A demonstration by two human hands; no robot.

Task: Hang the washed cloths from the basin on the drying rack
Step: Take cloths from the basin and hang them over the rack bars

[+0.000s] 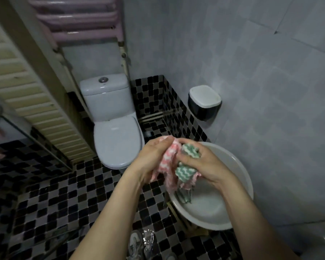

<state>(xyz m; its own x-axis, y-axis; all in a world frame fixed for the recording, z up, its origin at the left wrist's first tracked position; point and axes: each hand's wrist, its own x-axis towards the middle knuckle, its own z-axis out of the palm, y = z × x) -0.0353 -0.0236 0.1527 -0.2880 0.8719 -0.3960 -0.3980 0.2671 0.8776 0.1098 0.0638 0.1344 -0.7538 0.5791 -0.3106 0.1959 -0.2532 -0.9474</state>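
One pink cloth (pixel 166 162), one green cloth (pixel 186 172), one basin (pixel 214 211)

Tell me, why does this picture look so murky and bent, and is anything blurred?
Head view: dim, bluish light, darkest in the corners; the wide lens bows the slatted door and wall tiles; the toilet lid shows a faint sheen; the left hand on the pink cloth and the right hand on the green cloth look slightly soft, over the basin.

two cloths, a pink cloth (pixel 167 160) and a green cloth (pixel 186 172); one basin (pixel 210 209); one toilet (pixel 116 139); one wall bin (pixel 204 102)
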